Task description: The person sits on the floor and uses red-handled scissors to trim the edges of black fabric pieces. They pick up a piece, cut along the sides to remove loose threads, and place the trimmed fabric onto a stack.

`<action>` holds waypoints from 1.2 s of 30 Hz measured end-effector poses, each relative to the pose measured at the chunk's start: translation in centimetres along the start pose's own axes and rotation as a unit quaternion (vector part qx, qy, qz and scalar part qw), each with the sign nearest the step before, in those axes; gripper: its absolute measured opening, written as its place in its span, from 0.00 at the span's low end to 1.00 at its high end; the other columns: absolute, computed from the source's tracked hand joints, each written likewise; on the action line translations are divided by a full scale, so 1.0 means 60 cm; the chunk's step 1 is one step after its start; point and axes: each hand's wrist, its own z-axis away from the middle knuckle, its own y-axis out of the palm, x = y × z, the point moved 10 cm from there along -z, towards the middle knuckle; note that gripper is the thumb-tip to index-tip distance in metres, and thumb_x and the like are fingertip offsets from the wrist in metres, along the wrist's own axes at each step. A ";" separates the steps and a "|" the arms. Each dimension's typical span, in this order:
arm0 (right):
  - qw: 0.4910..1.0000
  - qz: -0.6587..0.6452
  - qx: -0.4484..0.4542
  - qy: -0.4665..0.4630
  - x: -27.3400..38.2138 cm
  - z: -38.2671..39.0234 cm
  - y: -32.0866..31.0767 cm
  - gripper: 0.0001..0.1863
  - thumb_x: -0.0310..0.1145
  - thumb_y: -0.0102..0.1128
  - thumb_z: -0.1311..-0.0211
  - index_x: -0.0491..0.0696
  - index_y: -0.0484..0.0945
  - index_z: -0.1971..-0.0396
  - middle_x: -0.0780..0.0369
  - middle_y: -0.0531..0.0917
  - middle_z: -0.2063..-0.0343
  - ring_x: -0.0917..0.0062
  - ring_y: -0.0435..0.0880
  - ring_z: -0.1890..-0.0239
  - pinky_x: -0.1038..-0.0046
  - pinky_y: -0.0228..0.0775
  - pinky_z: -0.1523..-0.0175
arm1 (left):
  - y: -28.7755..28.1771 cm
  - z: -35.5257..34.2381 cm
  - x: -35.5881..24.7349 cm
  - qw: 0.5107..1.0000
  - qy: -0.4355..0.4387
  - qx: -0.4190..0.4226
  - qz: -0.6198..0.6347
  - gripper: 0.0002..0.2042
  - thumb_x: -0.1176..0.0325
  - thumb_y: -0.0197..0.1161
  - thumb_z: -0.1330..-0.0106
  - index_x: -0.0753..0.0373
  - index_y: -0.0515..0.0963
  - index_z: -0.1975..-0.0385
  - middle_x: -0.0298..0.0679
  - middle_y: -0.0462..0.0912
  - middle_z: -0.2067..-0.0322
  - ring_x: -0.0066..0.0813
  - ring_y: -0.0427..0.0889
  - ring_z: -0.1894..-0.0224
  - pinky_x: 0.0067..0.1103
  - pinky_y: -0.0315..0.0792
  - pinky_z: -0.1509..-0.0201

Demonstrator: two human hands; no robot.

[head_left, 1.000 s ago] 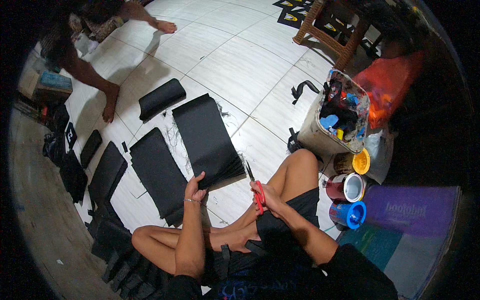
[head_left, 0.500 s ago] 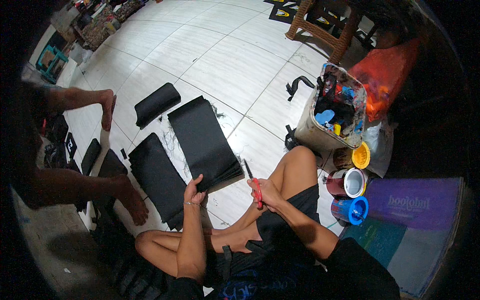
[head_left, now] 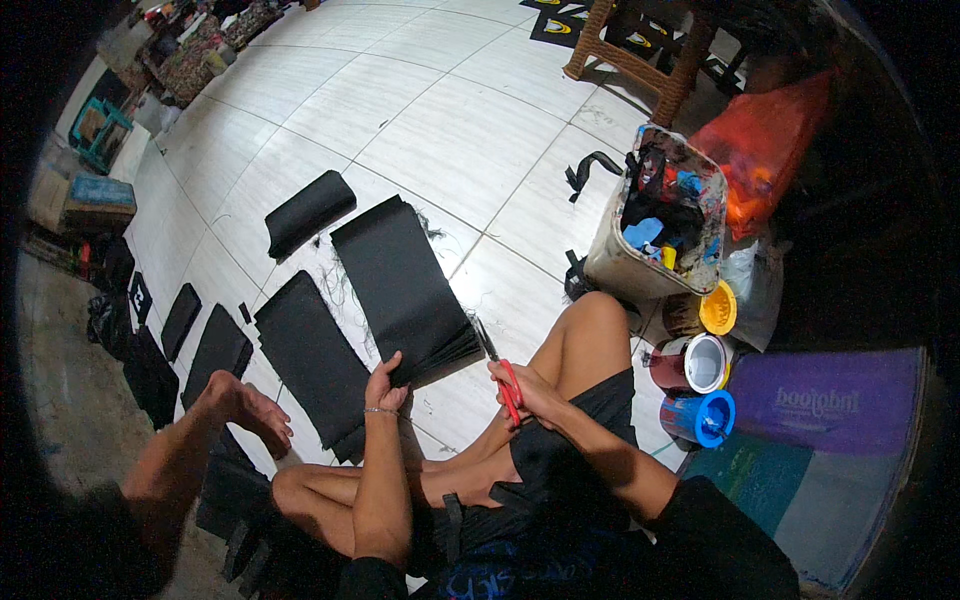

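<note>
A stack of black fabric-like sheets (head_left: 400,270) lies on the tiled floor in front of my crossed legs, its near end fanned into thin layers. My left hand (head_left: 384,386) is closed on its near left corner, thumb on top and fingers underneath. In my right hand (head_left: 533,395) is a pair of scissors (head_left: 511,385) with red handles. Its blades are slightly apart and point away from me, close to the stack's near right corner. Loose black threads lie along both sides of the stack. Another black stack (head_left: 312,355) rests just to the left.
Beyond lies a black folded bundle (head_left: 310,212). A co-worker's foot (head_left: 250,412) is at the left, beside more black pieces (head_left: 217,352). To my right stand a stained scrap bin (head_left: 612,245), several paint cans (head_left: 688,365), a red bag (head_left: 765,150) and a brown stool (head_left: 590,50).
The scissors' blades have parted a little and come nearer the stack's corner. The co-worker's legs at the left have shifted toward me, uncovering boxes behind. My left hand stays in place.
</note>
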 end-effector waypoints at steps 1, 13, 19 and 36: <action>1.000 0.006 0.000 -0.001 0.005 -0.006 0.003 0.31 0.62 0.54 0.38 0.45 0.68 0.58 0.65 0.72 0.79 0.81 0.76 0.84 0.75 0.77 0.82 | -0.009 -0.002 0.000 1.000 -0.008 -0.004 -0.006 0.09 0.71 0.64 0.38 0.66 0.78 0.59 0.43 0.85 0.64 0.38 0.84 0.69 0.29 0.77 0.72; 0.998 0.047 -0.031 0.002 0.034 -0.057 0.001 0.29 0.60 0.58 0.39 0.44 0.70 0.70 0.67 0.71 0.83 0.83 0.72 0.88 0.77 0.71 0.86 | -0.008 0.012 -0.008 1.000 0.002 -0.021 -0.019 0.13 0.75 0.65 0.39 0.61 0.76 0.55 0.40 0.84 0.60 0.38 0.85 0.61 0.31 0.81 0.58; 0.997 0.029 -0.049 -0.057 0.049 -0.048 0.001 0.20 0.49 0.60 0.36 0.44 0.72 0.70 0.67 0.70 0.84 0.84 0.70 0.89 0.79 0.63 0.88 | -0.020 0.001 -0.013 0.999 0.013 0.003 -0.032 0.07 0.73 0.64 0.37 0.65 0.79 0.60 0.44 0.85 0.63 0.40 0.85 0.63 0.30 0.81 0.58; 0.992 -0.099 -0.050 -0.057 0.024 0.052 -0.050 0.29 0.61 0.52 0.36 0.48 0.69 0.55 0.65 0.72 0.76 0.79 0.75 0.80 0.71 0.78 0.74 | -0.010 0.030 -0.012 0.995 0.013 -0.095 -0.015 0.07 0.69 0.63 0.36 0.65 0.79 0.65 0.43 0.86 0.68 0.35 0.83 0.79 0.23 0.77 0.83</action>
